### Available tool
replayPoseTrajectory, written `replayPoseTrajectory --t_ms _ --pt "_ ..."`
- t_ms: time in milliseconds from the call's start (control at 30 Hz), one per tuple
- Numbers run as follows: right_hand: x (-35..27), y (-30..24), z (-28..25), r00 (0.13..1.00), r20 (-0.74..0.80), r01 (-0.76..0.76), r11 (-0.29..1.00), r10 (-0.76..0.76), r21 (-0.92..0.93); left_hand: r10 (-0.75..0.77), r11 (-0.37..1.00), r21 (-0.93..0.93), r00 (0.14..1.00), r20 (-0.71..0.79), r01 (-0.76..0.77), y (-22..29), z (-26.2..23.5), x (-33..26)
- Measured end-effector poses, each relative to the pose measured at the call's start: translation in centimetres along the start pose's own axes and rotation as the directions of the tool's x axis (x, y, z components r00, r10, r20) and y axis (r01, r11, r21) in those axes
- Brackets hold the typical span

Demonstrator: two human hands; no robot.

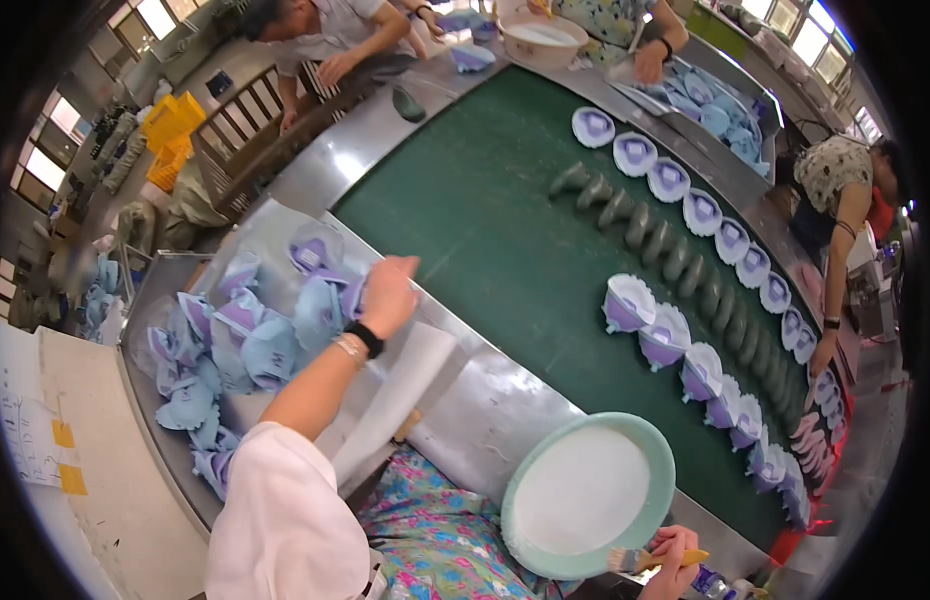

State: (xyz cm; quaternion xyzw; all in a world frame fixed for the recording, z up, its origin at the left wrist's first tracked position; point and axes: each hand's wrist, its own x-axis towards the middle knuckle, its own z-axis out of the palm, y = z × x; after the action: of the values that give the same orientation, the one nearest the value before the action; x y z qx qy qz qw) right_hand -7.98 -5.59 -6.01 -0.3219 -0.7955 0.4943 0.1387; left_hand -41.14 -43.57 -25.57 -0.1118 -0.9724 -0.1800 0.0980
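Pale sleeve (285,515) foremost; left hand (388,298) beside purple-blue cups (269,350) on its left, grasp indeterminable; right hand (673,563) grips brush (637,561) by its handle, bowl (662,478) adjacent. Cups judged light, pliable: hold by rim

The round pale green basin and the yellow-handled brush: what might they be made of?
The round pale green basin: probably smooth plastic with a soft sheen, going by its even colour. The yellow-handled brush: handle perhaps varnished wood, from its warm tone; pale bristles look fibrous, natural or synthetic unclear.
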Motion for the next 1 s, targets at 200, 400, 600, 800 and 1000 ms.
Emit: replayPoseTrajectory --t_ms 200,400,600,800,1000 --pt "-1.2 -2.4 0.8 0.986 0.146 -0.104 0.986 0.086 0.127 -0.44 0.897 0.19 0.763 0.474 0.4 -11.9 0.4 -1.9" --pt "-3.7 -2.8 2.4 0.97 0.126 0.2 0.976 -0.21 0.091 -0.379 0.811 -0.421 0.913 0.152 0.407 -4.1 2.5 -1.9" --pt "-5.9 -7.0 5.5 0.751 0.349 0.633 0.76 -0.56 -0.144 -0.006 0.427 -0.857 0.949 0.315 0.287 17.2 -5.1 -7.5" --pt "-7.6 -4.2 7.3 0.74 0.355 0.669 0.683 -0.572 -0.293 0.138 0.398 -0.862 0.908 0.396 0.315 25.3 -7.2 -14.7" --pt "-7.9 0.5 5.2 0.773 0.267 0.634 0.713 -0.575 -0.299 0.445 0.109 -0.681 0.577 0.685 0.725 25.5 -9.9 -17.8"
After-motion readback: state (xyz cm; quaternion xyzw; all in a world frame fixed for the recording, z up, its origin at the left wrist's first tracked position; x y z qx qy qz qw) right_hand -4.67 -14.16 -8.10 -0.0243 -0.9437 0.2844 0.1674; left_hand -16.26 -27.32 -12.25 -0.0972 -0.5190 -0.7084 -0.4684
